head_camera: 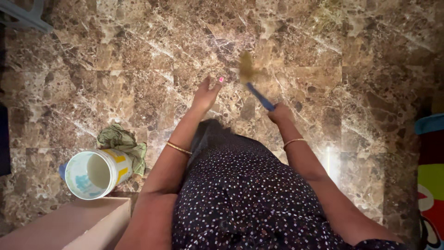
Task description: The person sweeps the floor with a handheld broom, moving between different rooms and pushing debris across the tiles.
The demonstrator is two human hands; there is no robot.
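The small broom [253, 81], blue-handled with a blurred straw-coloured head, hung over the marble floor [351, 69] where we saw the right hand [279, 112] clenched round its handle, the left hand [206, 95] spread open, holding nothing.

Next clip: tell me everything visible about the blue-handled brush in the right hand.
The brush has a slim blue handle, plastic by the look, and a tan bristle head that is motion-blurred, so its shape is unclear. It slants up and left from the right hand, whose closed grip covers the handle's lower end. The head is over the brown marble floor; whether it touches cannot be told.
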